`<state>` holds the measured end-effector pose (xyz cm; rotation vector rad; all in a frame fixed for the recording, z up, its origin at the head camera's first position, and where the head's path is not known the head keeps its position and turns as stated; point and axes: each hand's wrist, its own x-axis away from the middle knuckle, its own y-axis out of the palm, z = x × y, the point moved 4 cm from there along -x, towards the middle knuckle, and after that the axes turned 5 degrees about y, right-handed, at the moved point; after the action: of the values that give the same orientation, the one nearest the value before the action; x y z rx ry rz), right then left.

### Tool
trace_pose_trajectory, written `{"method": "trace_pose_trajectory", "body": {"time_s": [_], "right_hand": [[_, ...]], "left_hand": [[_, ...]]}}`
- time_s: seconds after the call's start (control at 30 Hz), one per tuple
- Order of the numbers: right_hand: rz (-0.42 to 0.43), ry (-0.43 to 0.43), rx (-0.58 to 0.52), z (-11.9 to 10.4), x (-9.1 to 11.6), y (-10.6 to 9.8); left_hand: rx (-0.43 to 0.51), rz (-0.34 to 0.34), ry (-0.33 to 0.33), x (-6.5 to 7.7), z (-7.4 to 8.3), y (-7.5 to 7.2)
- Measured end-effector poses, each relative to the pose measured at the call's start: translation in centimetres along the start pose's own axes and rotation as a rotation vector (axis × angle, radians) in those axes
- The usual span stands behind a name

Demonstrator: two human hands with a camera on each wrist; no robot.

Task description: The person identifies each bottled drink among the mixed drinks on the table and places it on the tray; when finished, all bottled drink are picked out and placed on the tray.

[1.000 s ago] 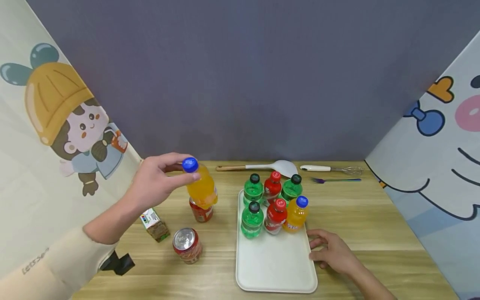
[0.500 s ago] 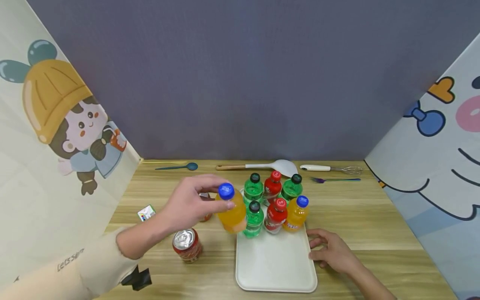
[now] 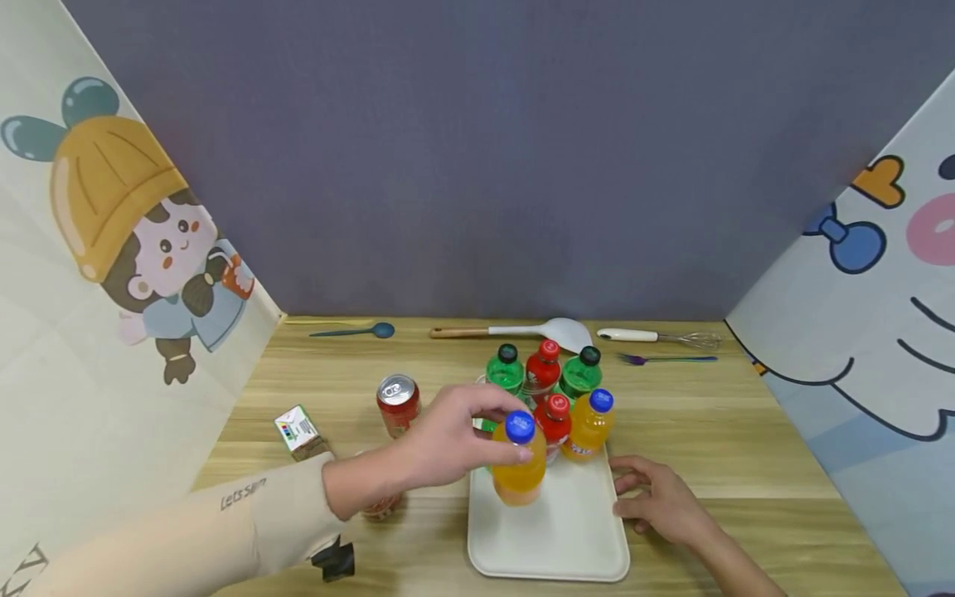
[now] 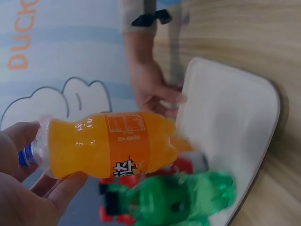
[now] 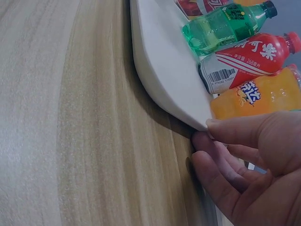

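Observation:
My left hand (image 3: pixel 451 435) holds an orange soda bottle (image 3: pixel 518 477) with a blue cap near its top. In the left wrist view the bottle (image 4: pixel 94 146) shows whole, its base apart from the white tray (image 4: pixel 225 108). Fingers and thumb of my right hand (image 3: pixel 660 502) grip the rim of that tray (image 3: pixel 552 539) on its right side. On the tray's far half stand green bottles (image 3: pixel 580 379), red cola bottles (image 3: pixel 554 423) and another orange soda bottle (image 3: pixel 589 427). The near-left green bottle is mostly hidden behind my left hand in the head view.
Left of the tray stand a red soda can (image 3: pixel 399 405), a second can (image 3: pixel 382 506) partly under my left forearm, and a small carton (image 3: pixel 298 431). Along the back lie a dark spoon (image 3: pixel 373 331), white spatula (image 3: pixel 563 333), whisk (image 3: pixel 671 337) and fork (image 3: pixel 667 360).
My left hand has carried the orange soda bottle rightward and nearer, from above the cans to over the tray. The right hand stays at the tray's rim.

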<state>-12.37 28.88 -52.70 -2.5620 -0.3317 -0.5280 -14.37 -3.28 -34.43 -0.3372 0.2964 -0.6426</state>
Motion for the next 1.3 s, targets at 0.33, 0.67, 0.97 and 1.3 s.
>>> {"method": "trace_pose_trajectory", "body": {"time_s": [0.33, 0.67, 0.97, 1.3], "right_hand": [[0.016, 0.006, 0.002, -0.3, 0.1, 0.2], [0.007, -0.008, -0.011, -0.7, 0.2, 0.6], [0.004, -0.019, -0.007, -1.2, 0.4, 0.6], [-0.027, -0.082, 0.103, -1.7, 0.2, -0.1]], "left_hand": [[0.018, -0.093, -0.019, -0.8, -2.3, 3.4], [-0.094, -0.114, -0.030, -1.0, -4.0, 5.2], [-0.162, -0.150, -0.049, -1.4, -5.0, 6.1], [-0.181, -0.186, -0.033, -1.4, -4.8, 7.0]]}}
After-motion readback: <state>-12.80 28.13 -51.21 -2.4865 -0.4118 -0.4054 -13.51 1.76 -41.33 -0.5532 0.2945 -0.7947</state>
